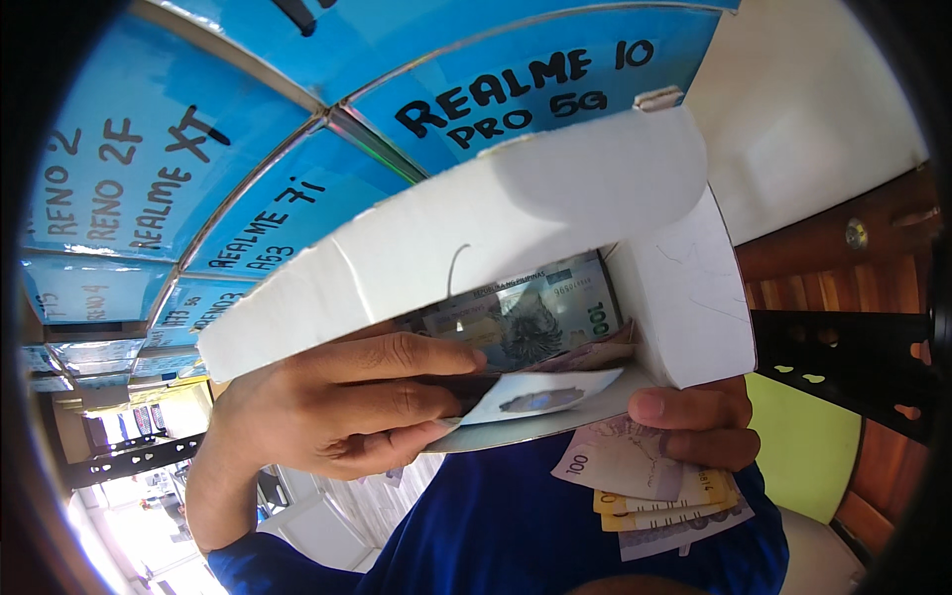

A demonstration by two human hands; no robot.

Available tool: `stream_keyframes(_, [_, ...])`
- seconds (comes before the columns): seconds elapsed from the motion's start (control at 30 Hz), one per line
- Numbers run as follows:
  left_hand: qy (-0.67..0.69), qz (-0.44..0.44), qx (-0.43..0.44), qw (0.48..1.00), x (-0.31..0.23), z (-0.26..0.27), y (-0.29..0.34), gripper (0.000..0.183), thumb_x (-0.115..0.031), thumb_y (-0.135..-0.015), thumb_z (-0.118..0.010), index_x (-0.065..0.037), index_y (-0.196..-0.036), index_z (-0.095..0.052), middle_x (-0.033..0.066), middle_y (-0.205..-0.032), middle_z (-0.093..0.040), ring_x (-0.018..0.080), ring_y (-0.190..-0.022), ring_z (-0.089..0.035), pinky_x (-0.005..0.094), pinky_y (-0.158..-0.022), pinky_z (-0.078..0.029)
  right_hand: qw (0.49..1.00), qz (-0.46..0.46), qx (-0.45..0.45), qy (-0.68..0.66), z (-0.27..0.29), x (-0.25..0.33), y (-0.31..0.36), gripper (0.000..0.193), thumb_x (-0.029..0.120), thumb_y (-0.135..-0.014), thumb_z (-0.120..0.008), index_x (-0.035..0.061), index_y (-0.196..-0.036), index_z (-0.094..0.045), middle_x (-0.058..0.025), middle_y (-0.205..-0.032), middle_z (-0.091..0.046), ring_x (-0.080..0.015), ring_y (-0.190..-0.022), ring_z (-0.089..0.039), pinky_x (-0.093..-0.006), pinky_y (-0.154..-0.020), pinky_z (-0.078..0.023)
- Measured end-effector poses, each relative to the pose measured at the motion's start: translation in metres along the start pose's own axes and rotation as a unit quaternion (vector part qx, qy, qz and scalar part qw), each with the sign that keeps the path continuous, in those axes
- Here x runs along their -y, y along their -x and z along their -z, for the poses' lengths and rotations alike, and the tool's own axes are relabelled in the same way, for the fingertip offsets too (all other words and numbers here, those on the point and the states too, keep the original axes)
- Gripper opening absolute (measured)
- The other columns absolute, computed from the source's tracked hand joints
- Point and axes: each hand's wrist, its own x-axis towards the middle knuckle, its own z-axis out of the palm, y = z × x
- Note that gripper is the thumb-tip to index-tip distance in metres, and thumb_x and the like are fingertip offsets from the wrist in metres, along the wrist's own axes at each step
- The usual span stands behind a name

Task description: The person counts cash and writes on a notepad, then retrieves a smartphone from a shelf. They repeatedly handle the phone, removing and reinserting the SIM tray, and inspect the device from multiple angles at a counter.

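Note:
A white cardboard box (684,288) is tilted toward me, its long side wall across the middle of the view. Inside lies a blue-green banknote (535,317), with other notes partly hidden beneath it. My left hand (367,397) reaches into the box from the left, fingers bent. Its fingertips are closed at the end of a pale, slightly curled banknote (540,394); the thumb is hidden. At the box's lower right edge, my right hand (704,421) grips the cardboard and a fan of violet, yellow and grey banknotes (654,486), which hang below the box.
Blue-fronted boxes (268,218) with handwritten labels are stacked ahead and to the left. Black slotted metal bars (843,362) stand at both sides. A brown wooden panel (833,248) and a lime-green surface (808,446) are on the right. Bright room space shows lower left.

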Motion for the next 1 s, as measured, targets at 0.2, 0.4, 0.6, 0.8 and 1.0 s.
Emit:
stream_keyframes(0.2, [-0.013, 0.034, 0.004, 0.999, -0.004, 0.004, -0.003, 0.009, -0.005, -0.085, -0.084, 0.0, -0.089, -0.078, 0.0156, -0.12, -0.077, 0.0269, -0.087, -0.076, 0.0375, -0.076, -0.062, 0.998, 0.022, -0.058, -0.002, -0.011, -0.002, 0.002, 0.045, 0.017, -0.091, -0.082, 0.0147, -0.114, -0.044, -0.0178, -0.133, -0.075, -0.0268, -0.093, -0.081, -0.0464, -0.091, -0.063])
stream_keyframes(0.4, [-0.04, 0.072, -0.035, 0.996, -0.009, 0.006, -0.003, 0.015, -0.005, -0.09, -0.079, 0.003, -0.103, -0.077, 0.0236, -0.123, -0.072, 0.037, -0.108, -0.072, 0.0393, -0.094, -0.056, 0.996, 0.017, 0.052, -0.066, 0.019, -0.008, 0.004, 0.032, 0.006, -0.087, -0.082, 0.0077, -0.093, -0.051, -0.0275, -0.137, -0.07, -0.0396, -0.113, -0.077, -0.0574, -0.101, -0.06])
stream_keyframes(0.6, [-0.062, 0.065, -0.003, 0.996, -0.011, 0.001, -0.002, 0.012, -0.009, -0.097, -0.074, 0.001, -0.103, -0.074, 0.0162, -0.097, -0.072, 0.034, -0.084, -0.069, 0.0418, -0.073, -0.055, 0.994, -0.05, 0.069, -0.072, 0.024, 0.002, 0.012, 0.031, 0.006, -0.089, -0.081, 0.0065, -0.104, -0.054, -0.0305, -0.15, -0.061, -0.0403, -0.114, -0.071, -0.0504, -0.1, -0.058])
stream_keyframes(0.8, [-0.124, -0.002, 0.083, 0.989, -0.001, 0.01, -0.006, 0.017, -0.021, -0.099, -0.076, -0.004, -0.099, -0.074, 0.0095, -0.075, -0.069, 0.0311, -0.062, -0.062, 0.0424, -0.061, -0.05, 0.993, 0.028, 0.066, -0.098, 0.02, -0.021, 0.014, 0.03, 0.003, -0.092, -0.074, 0.0036, -0.115, -0.054, -0.0384, -0.151, -0.055, -0.0342, -0.099, -0.074, -0.0423, -0.08, -0.061])
stream_keyframes(1.0, [-0.089, -0.029, 0.007, 0.996, 0.003, 0.002, -0.004, 0.016, -0.017, -0.099, -0.076, -0.002, -0.1, -0.075, 0.0086, -0.074, -0.069, 0.0309, -0.06, -0.064, 0.0417, -0.06, -0.049, 0.987, 0.076, -0.014, -0.143, -0.002, -0.036, 0.017, 0.028, 0.008, -0.096, -0.073, 0.0029, -0.114, -0.053, -0.0406, -0.149, -0.057, -0.033, -0.098, -0.074, -0.0388, -0.077, -0.063])
